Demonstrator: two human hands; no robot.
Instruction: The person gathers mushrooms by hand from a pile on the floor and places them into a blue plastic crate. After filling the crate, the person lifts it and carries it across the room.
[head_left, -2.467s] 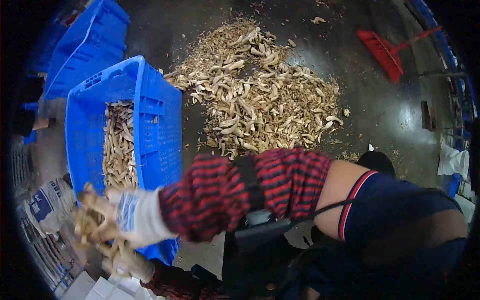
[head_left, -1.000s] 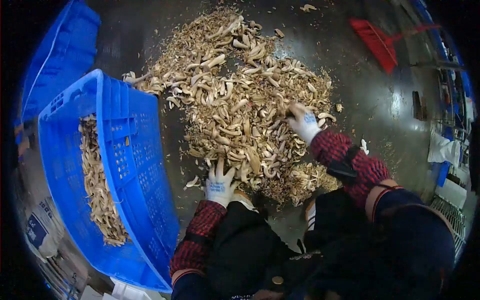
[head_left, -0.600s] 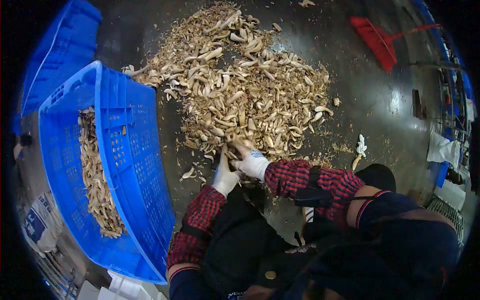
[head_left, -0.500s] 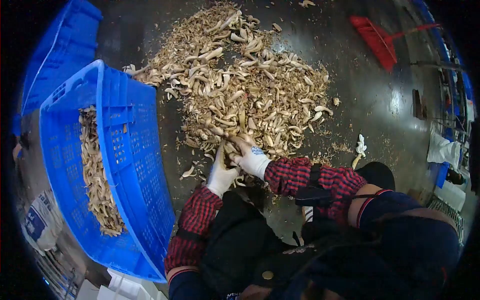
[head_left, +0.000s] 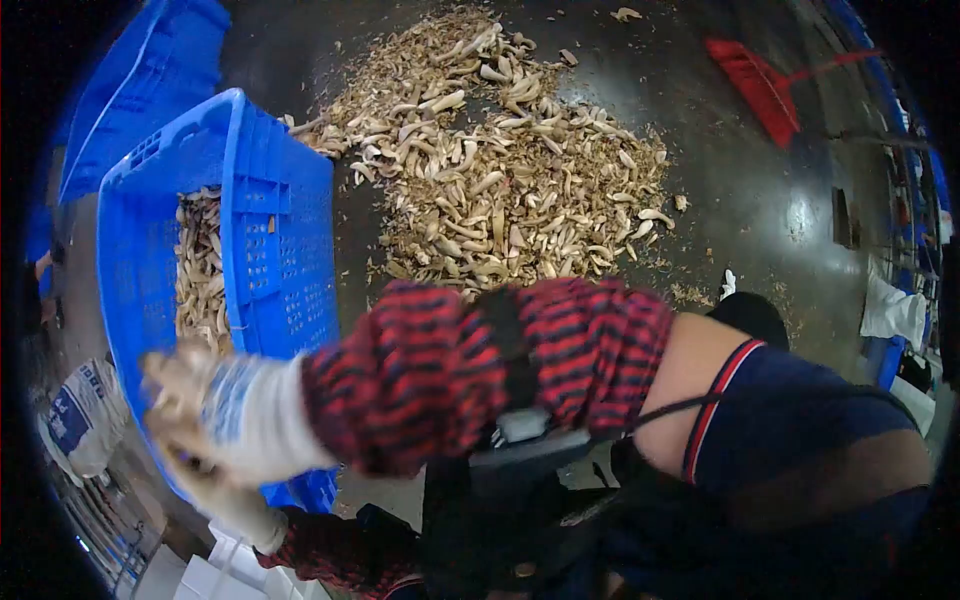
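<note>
The right hand [head_left: 250,415] clasped a blurred clump of mushroom stems [head_left: 168,372] over the near end of the blue crate [head_left: 285,250]. The left hand [head_left: 222,500] lay just beneath, its grip too blurred to tell. Beyond, 1 loose pile [head_left: 500,190] covered the floor.

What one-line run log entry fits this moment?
right hand gloved, blurred, over blue crate edge | left hand below it | grip unclear | crate holds mushroom stems | pile on floor beyond
</note>
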